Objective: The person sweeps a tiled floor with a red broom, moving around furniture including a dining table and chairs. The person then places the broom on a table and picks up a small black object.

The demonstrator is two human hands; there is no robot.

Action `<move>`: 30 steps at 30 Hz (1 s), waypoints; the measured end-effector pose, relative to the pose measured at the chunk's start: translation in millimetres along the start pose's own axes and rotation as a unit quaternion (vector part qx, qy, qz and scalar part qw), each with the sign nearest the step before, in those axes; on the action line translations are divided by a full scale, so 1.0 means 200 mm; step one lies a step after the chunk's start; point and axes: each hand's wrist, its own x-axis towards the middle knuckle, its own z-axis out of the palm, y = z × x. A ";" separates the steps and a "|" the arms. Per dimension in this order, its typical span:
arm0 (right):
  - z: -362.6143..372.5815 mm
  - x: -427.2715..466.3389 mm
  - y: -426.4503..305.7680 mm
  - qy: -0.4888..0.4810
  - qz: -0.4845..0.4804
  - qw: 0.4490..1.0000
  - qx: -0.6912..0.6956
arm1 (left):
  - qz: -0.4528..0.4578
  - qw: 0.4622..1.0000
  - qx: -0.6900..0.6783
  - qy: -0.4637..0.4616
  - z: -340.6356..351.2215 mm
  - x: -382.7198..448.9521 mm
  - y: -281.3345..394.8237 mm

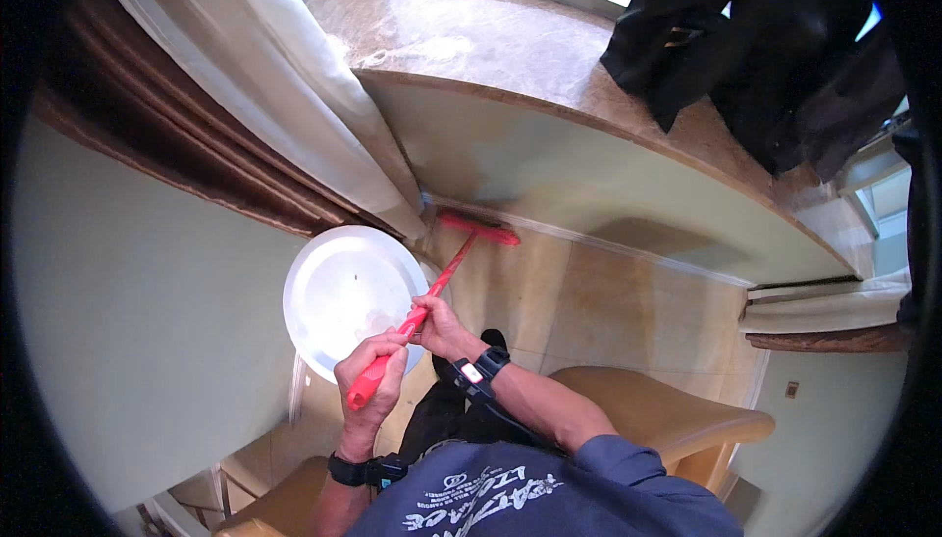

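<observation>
A red broom [458, 261] slants away from me, its handle's end near my body. Its head rests on the tiled floor by the baseboard, close to the foot of the curtains. My left hand [373, 371] is wrapped round the handle near its end. Farther along, my right hand [438, 328] grips the same handle. Both wrists wear black straps with small devices. Just beyond my hands, a round white table or stool top [346, 272] stands to the left, with a small dark speck on it. The handle passes over its right edge.
White and brown curtains [243, 88] hang at the left. Ahead, a stone windowsill [500, 44] juts out above the low wall, with dark garments [736, 44] hanging over its right part. A tan chair [640, 404] stands close at my right; another tan seat [294, 496] is at lower left.
</observation>
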 end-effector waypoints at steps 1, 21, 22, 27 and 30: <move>0.01 -0.06 -0.02 0.005 0.004 1.000 -0.010 | -0.007 1.000 0.007 -0.005 0.01 -0.01 0.02; 0.09 -0.26 -0.09 0.019 0.096 0.992 -0.083 | 0.022 0.994 0.081 0.066 0.10 -0.11 0.16; 0.10 -0.29 -0.08 0.026 0.101 0.991 -0.087 | 0.018 0.995 0.082 0.054 0.09 -0.11 0.17; 0.14 -0.41 -0.07 0.038 0.115 0.990 -0.078 | 0.030 0.995 0.090 0.011 0.02 -0.11 0.28; 0.14 -0.44 -0.07 0.030 0.135 0.987 -0.081 | 0.009 0.997 0.076 -0.013 -0.02 -0.13 0.30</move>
